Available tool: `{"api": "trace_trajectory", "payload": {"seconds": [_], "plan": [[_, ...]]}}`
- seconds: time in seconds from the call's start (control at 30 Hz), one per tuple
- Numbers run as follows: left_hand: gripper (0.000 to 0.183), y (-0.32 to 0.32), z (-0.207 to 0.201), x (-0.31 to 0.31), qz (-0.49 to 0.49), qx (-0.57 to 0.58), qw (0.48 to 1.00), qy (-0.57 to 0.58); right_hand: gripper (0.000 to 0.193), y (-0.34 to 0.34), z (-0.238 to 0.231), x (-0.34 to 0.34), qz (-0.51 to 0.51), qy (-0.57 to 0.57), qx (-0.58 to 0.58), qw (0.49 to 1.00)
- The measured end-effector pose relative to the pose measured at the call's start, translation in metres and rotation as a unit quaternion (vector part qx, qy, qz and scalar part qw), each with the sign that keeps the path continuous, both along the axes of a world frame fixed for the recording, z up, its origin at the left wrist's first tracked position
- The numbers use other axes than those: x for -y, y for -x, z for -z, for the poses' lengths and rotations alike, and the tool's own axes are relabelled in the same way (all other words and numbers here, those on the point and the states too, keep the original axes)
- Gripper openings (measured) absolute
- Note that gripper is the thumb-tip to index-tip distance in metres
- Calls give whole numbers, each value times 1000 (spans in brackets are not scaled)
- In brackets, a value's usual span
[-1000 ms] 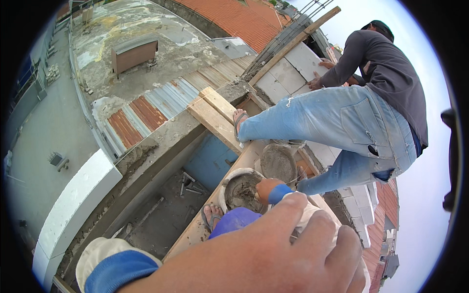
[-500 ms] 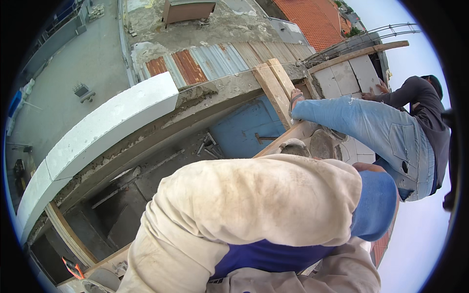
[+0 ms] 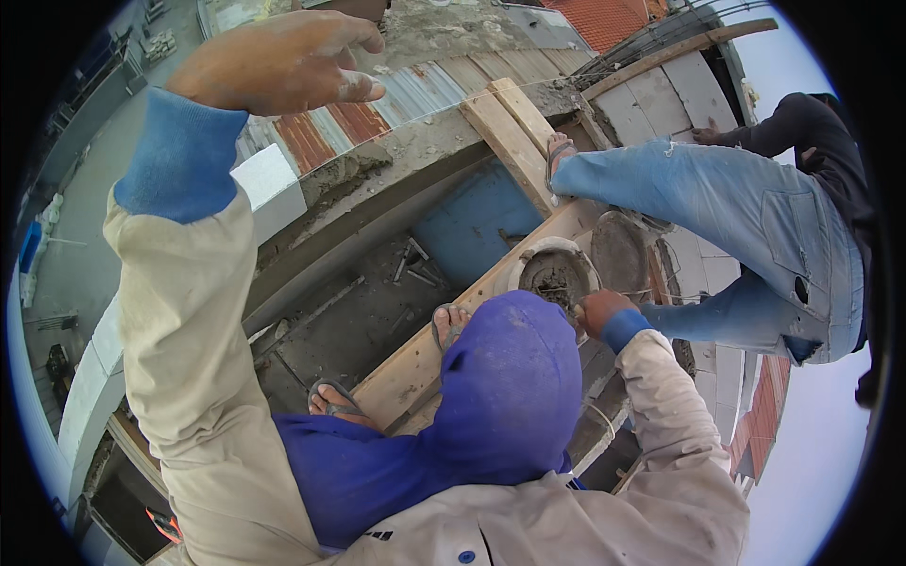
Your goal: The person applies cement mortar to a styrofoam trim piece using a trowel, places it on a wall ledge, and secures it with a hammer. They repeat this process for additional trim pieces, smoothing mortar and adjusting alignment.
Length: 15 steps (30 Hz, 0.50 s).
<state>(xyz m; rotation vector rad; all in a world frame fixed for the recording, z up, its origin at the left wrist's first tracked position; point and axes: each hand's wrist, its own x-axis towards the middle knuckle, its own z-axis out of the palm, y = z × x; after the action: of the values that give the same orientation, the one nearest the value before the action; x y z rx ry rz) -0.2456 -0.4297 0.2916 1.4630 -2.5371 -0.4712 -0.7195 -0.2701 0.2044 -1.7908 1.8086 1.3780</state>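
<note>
My left hand (image 3: 278,64) is raised high at the upper left, its thumb and forefinger apart, holding nothing that shows. Below it, a row of white blocks (image 3: 269,193) runs along the wall's outer edge. My right hand (image 3: 602,311) is closed beside the rim of a round bucket (image 3: 587,267); whatever it grips is hidden. Grey wet mortar (image 3: 555,275) lies in that bucket. A second round container (image 3: 618,250) with grey mortar stands just beyond it. My sandalled feet rest on a wooden plank (image 3: 392,373), and purple cloth covers my knees.
Another person (image 3: 755,217) in torn jeans leans at the right, one foot on wooden beams (image 3: 514,141). An open gap drops to a debris-strewn floor (image 3: 349,311). Corrugated metal sheets (image 3: 415,90) lie beyond the wall. An orange-handled tool (image 3: 165,524) is at lower left.
My left arm has swung up and left from across my body, bringing that hand into sight. My right hand and the mortar bucket now show. The view has shifted slightly.
</note>
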Motion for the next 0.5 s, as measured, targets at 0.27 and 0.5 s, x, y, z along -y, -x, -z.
{"api": "trace_trajectory", "payload": {"seconds": [0.27, 0.5], "plan": [[46, 30, 73, -10, 50, -33, 973, -221, 27, 62, -107, 33, -69, 100, 91, 988], [57, 136, 160, -32, 180, 43, 909, -374, 32, 57, 2, 10, 42, 73, 93, 992]]}}
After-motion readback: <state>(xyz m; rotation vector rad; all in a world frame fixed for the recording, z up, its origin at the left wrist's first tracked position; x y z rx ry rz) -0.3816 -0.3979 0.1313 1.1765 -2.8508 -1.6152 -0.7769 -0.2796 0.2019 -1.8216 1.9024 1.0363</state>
